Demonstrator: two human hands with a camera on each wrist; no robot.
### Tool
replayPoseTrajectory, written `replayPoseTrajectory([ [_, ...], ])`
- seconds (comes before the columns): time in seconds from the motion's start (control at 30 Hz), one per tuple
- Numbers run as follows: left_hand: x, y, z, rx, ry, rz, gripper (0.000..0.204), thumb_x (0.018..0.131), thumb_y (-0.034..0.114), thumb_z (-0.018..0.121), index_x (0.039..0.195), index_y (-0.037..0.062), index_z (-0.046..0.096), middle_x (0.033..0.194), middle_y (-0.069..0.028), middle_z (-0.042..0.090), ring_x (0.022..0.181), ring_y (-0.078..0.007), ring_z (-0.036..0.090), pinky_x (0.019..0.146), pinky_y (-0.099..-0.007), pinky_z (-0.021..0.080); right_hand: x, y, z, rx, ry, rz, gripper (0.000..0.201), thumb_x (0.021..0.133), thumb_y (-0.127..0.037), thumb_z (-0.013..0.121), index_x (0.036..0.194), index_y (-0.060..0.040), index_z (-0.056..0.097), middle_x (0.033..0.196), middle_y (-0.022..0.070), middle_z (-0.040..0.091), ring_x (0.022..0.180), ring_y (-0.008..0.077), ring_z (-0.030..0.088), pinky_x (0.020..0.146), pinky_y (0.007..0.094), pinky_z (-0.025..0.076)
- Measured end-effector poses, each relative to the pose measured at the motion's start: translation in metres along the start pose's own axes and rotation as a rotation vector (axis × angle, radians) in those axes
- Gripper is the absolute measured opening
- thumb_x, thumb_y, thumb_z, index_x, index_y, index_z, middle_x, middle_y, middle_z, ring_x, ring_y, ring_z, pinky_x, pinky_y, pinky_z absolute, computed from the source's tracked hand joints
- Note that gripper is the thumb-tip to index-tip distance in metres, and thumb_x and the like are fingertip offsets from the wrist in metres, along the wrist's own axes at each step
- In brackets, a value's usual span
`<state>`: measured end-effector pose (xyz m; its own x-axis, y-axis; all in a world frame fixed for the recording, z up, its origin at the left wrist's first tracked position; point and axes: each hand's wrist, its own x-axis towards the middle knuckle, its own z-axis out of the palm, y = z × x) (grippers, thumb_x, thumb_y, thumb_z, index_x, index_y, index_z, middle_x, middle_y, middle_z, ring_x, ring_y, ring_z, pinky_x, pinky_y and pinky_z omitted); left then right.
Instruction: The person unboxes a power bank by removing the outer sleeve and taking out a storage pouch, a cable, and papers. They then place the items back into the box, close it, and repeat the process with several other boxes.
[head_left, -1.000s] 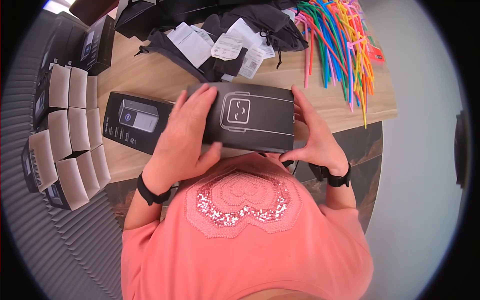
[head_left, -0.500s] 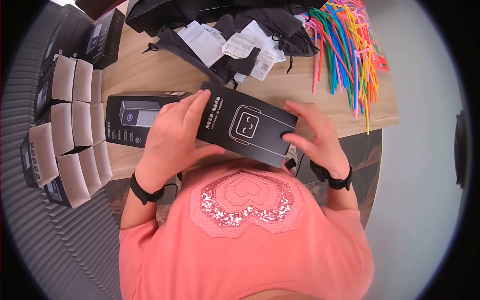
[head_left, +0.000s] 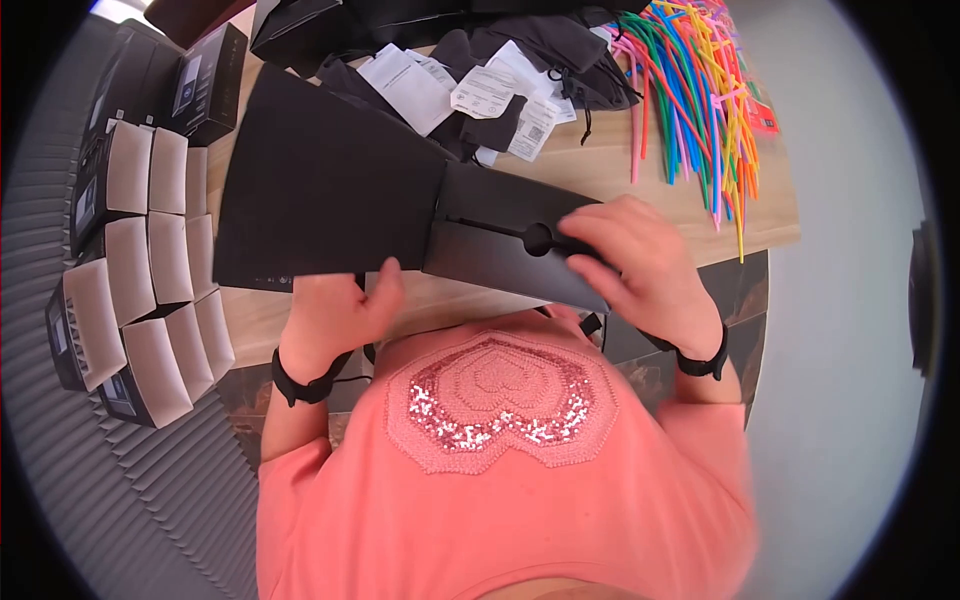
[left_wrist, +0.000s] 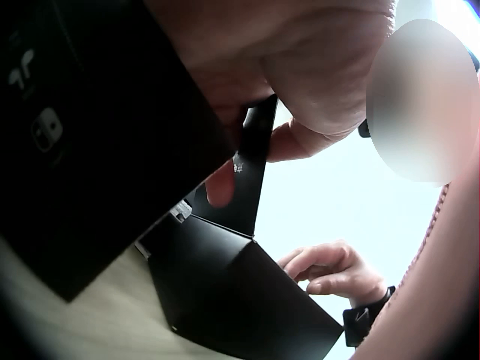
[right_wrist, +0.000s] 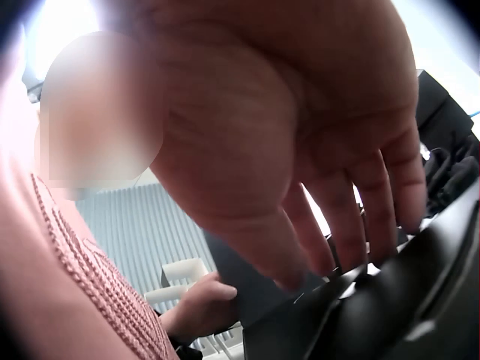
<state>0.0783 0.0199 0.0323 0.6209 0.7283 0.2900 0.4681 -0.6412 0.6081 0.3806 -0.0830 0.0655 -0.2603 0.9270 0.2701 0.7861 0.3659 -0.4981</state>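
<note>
A black box (head_left: 500, 268) lies tilted before me with its broad lid (head_left: 325, 185) swung out to the left. Inside it, dark inner flaps meet along a slit with a round hole (head_left: 538, 239). My left hand (head_left: 335, 315) holds the lid by its near edge, thumb in front, most fingers hidden behind it. In the left wrist view a fingertip (left_wrist: 220, 184) shows beside the lid. My right hand (head_left: 645, 260) is over the box's right end, its thumb and fingers on either side of the slit. In the right wrist view its fingers (right_wrist: 382, 217) reach down to the box.
White-ended boxes (head_left: 130, 255) are stacked at the left, with dark boxes (head_left: 205, 85) behind. Dark drawstring pouches (head_left: 590, 75) and white papers (head_left: 405, 90) lie at the back. Colourful straws (head_left: 690, 110) cover the back right of the wooden table (head_left: 765, 195).
The box's printed lid has been opened leftward, showing the inner flaps. My left hand went with it, and my right hand shifted from the box's right end to over the slit.
</note>
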Motion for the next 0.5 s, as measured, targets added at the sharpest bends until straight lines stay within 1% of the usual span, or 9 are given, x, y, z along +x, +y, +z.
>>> replayPoseTrajectory([
  [0.03, -0.002, -0.006, 0.002, -0.118, 0.022, -0.095, 0.020, 0.081, 0.007, 0.066, 0.100, 0.0013, 0.068, 0.084, -0.0116, 0.065, 0.077, -0.0302, 0.062, 0.072, -0.0378, 0.050, 0.006, -0.005, -0.001, -0.070, -0.163, 0.017, 0.036, 0.075, -0.008, 0.075, 0.109, -0.0045, 0.065, 0.112, 0.0097, 0.065, 0.100, 0.0292, 0.061, 0.086, 0.0406, 0.050],
  [0.07, -0.004, -0.010, 0.004, -0.119, 0.019, -0.090, 0.020, 0.081, 0.007, 0.066, 0.100, 0.0013, 0.068, 0.084, -0.0116, 0.065, 0.077, -0.0302, 0.062, 0.072, -0.0378, 0.050, 0.011, -0.008, 0.001, -0.072, -0.160, 0.021, 0.036, 0.075, -0.008, 0.075, 0.109, -0.0045, 0.065, 0.112, 0.0097, 0.065, 0.100, 0.0292, 0.061, 0.086, 0.0406, 0.050],
  [0.17, -0.007, -0.018, 0.007, -0.305, 0.034, -0.166, 0.020, 0.081, 0.006, 0.065, 0.100, -0.0005, 0.066, 0.090, -0.0124, 0.065, 0.077, -0.0288, 0.060, 0.073, -0.0357, 0.049, 0.021, -0.012, 0.004, -0.201, -0.193, -0.006, 0.035, 0.074, -0.006, 0.074, 0.108, -0.0066, 0.066, 0.120, 0.0110, 0.060, 0.107, 0.0290, 0.058, 0.086, 0.0397, 0.050],
  [0.23, -0.008, -0.020, 0.008, -0.344, 0.052, -0.165, 0.021, 0.081, 0.006, 0.065, 0.101, -0.0015, 0.065, 0.092, -0.0130, 0.065, 0.081, -0.0292, 0.061, 0.076, -0.0364, 0.049, 0.027, -0.011, 0.001, -0.177, -0.304, -0.022, 0.031, 0.072, -0.004, 0.073, 0.102, -0.0074, 0.068, 0.123, 0.0119, 0.057, 0.108, 0.0297, 0.056, 0.085, 0.0396, 0.049],
  [0.27, -0.007, -0.020, 0.008, -0.345, 0.055, -0.164, 0.021, 0.081, 0.006, 0.065, 0.101, -0.0015, 0.065, 0.092, -0.0130, 0.065, 0.081, -0.0292, 0.061, 0.076, -0.0364, 0.049, 0.031, -0.007, -0.001, -0.180, -0.304, -0.024, 0.031, 0.072, -0.004, 0.073, 0.102, -0.0074, 0.068, 0.123, 0.0119, 0.057, 0.108, 0.0297, 0.056, 0.085, 0.0396, 0.049],
  [0.33, -0.007, -0.018, 0.010, -0.326, 0.083, -0.195, 0.022, 0.081, 0.005, 0.064, 0.102, -0.0020, 0.065, 0.094, -0.0136, 0.065, 0.085, -0.0304, 0.061, 0.078, -0.0373, 0.048, 0.035, 0.002, -0.007, -0.187, -0.412, -0.104, 0.034, 0.070, 0.001, 0.072, 0.102, -0.0092, 0.069, 0.120, 0.0114, 0.056, 0.102, 0.0331, 0.056, 0.085, 0.0404, 0.049],
  [0.37, -0.006, -0.016, 0.009, -0.329, 0.085, -0.195, 0.022, 0.081, 0.005, 0.064, 0.102, -0.0020, 0.065, 0.094, -0.0136, 0.065, 0.085, -0.0304, 0.061, 0.078, -0.0373, 0.048, 0.035, 0.004, -0.011, -0.190, -0.414, -0.104, 0.034, 0.070, 0.001, 0.072, 0.102, -0.0092, 0.069, 0.120, 0.0114, 0.056, 0.102, 0.0331, 0.056, 0.085, 0.0404, 0.049],
  [0.43, -0.004, -0.013, 0.006, -0.362, 0.045, -0.237, 0.023, 0.080, 0.004, 0.064, 0.102, -0.0024, 0.065, 0.095, -0.0143, 0.065, 0.086, -0.0314, 0.062, 0.080, -0.0383, 0.048, 0.034, 0.008, -0.017, -0.004, -0.358, -0.153, 0.030, 0.068, 0.001, 0.070, 0.097, -0.0081, 0.070, 0.118, 0.0103, 0.058, 0.102, 0.0329, 0.056, 0.084, 0.0399, 0.048],
  [0.5, -0.007, -0.017, 0.010, -0.365, 0.063, -0.237, 0.023, 0.080, 0.004, 0.063, 0.103, -0.0023, 0.065, 0.095, -0.0143, 0.065, 0.086, -0.0316, 0.062, 0.080, -0.0386, 0.048, 0.037, -0.004, -0.034, 0.001, -0.418, -0.187, 0.029, 0.068, 0.000, 0.070, 0.096, -0.0087, 0.070, 0.115, 0.0100, 0.059, 0.102, 0.0321, 0.056, 0.084, 0.0392, 0.048],
])
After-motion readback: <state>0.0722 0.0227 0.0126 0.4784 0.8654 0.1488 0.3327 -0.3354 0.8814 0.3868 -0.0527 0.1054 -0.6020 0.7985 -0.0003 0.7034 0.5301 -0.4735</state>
